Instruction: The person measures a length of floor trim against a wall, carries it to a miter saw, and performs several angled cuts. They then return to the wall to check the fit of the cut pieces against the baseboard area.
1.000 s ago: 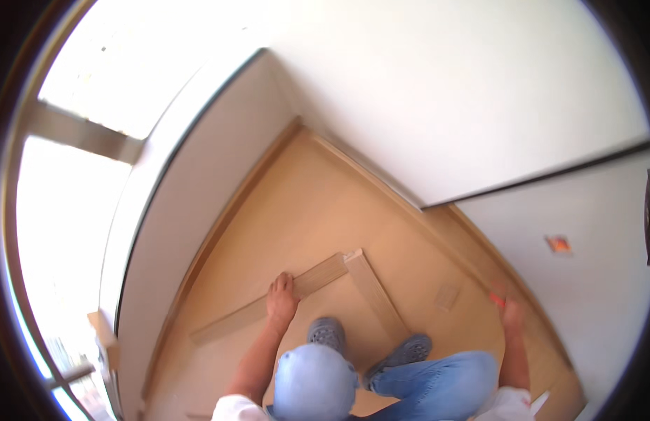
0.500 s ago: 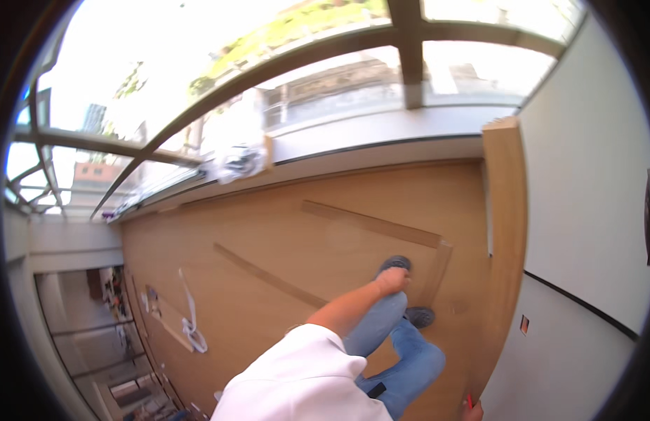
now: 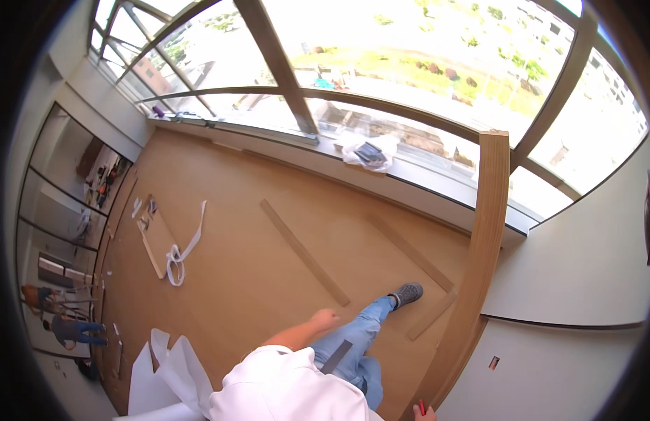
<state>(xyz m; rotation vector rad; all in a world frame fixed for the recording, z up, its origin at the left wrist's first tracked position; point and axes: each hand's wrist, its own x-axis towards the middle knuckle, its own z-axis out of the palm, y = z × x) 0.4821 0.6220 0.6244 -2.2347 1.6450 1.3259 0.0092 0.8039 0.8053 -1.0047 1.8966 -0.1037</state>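
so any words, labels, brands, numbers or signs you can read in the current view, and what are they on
None can be read.
Small red item in the right hand: too small to tell if it bears any print.
Wrapped bundle on the window ledge: too blurred to tell.
Wooden board on the floor: no lettering shows.

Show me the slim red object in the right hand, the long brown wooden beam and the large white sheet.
Slim red object (image 3: 422,406), head view: its exposed part.
Long brown wooden beam (image 3: 482,263), head view: visible middle.
Large white sheet (image 3: 184,375), head view: creased middle.
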